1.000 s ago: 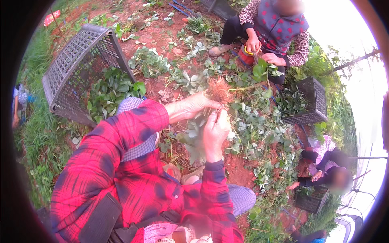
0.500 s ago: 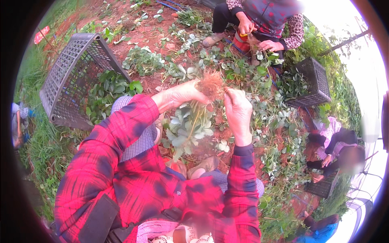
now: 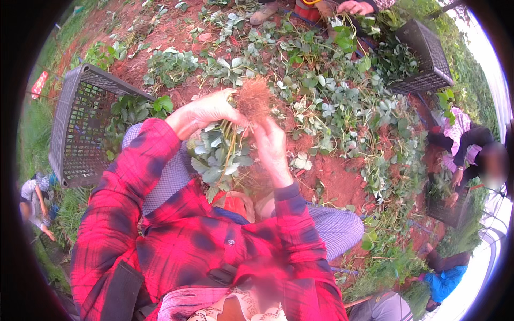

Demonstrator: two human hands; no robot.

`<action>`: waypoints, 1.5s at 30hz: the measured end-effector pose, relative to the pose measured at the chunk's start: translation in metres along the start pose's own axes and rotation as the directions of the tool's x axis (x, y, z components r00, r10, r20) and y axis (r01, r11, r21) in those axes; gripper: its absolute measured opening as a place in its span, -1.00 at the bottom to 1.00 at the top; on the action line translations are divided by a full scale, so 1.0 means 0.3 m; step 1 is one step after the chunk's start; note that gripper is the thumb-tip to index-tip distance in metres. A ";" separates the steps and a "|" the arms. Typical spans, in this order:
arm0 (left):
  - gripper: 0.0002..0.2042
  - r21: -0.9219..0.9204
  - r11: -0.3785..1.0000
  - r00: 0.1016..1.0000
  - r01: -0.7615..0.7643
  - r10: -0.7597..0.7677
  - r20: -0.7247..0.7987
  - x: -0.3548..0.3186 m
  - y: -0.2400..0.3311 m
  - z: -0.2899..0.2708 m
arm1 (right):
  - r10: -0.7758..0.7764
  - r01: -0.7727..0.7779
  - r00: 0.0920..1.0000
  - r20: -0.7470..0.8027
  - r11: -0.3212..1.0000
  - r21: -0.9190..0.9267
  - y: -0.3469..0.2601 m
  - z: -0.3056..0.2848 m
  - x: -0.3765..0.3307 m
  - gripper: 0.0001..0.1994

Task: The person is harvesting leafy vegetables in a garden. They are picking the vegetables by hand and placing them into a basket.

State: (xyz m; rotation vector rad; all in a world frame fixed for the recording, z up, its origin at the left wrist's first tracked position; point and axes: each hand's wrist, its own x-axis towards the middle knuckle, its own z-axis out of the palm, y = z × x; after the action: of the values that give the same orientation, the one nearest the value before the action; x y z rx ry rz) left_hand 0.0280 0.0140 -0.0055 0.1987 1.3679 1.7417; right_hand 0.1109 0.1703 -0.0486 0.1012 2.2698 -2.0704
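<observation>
My left hand (image 3: 210, 111) is closed round the stems of a bunch of strawberry seedlings just below the roots. The reddish-brown root tuft (image 3: 254, 101) points up and away from me, and the green leaves (image 3: 218, 156) hang down toward my lap. The fingers of my right hand (image 3: 273, 152) are pinched together at the base of the roots, touching the bunch beside my left fingertips. What exactly lies between those right fingertips is too small to make out.
A black plastic crate (image 3: 85, 125) lies tipped at my left, with leafy plants (image 3: 131, 112) at its mouth. Loose seedlings (image 3: 171, 67) cover the red soil (image 3: 337, 176). Another crate (image 3: 425, 56) stands far right near a co-worker's hand (image 3: 355, 7). More people work at the right and left edges.
My right hand has moved in from beside the roots to their base, close to my left hand. The view has shifted, so the co-worker ahead is mostly out of the picture.
</observation>
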 end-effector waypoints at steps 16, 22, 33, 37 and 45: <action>-0.43 -0.035 0.998 0.988 -0.048 0.042 -0.149 0.092 0.085 -0.008 | 0.350 -0.286 0.931 -0.106 0.878 0.384 0.197 -0.036 0.066 -0.81; -0.71 0.088 0.874 0.752 -0.477 0.458 -0.474 0.037 0.229 0.026 | 0.423 -0.273 0.905 0.054 0.674 -0.687 0.708 -0.163 -0.159 -0.72; -0.85 -0.049 0.562 0.290 -0.826 0.349 -0.891 -0.384 0.118 -0.355 | 0.481 -0.451 0.875 -0.061 0.762 -0.464 0.886 -0.426 -0.153 -0.92; -0.69 0.753 0.644 0.117 -0.137 0.765 -0.633 -0.663 -0.053 -0.564 | 0.478 -0.409 0.877 -0.054 0.682 -0.607 1.016 -0.528 -0.174 -0.82; -0.83 -0.124 0.976 -0.421 -0.178 -0.189 -0.887 -1.087 -0.580 -1.314 | 0.663 -0.351 0.733 0.150 0.558 -0.752 0.949 -0.416 -0.217 -0.64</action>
State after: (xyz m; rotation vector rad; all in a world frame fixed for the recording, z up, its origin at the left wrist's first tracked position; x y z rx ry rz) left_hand 0.0776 -0.4954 -0.1793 -2.2073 2.1590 1.8191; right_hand 0.2018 0.3204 -0.3132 0.2287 2.1793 -0.7703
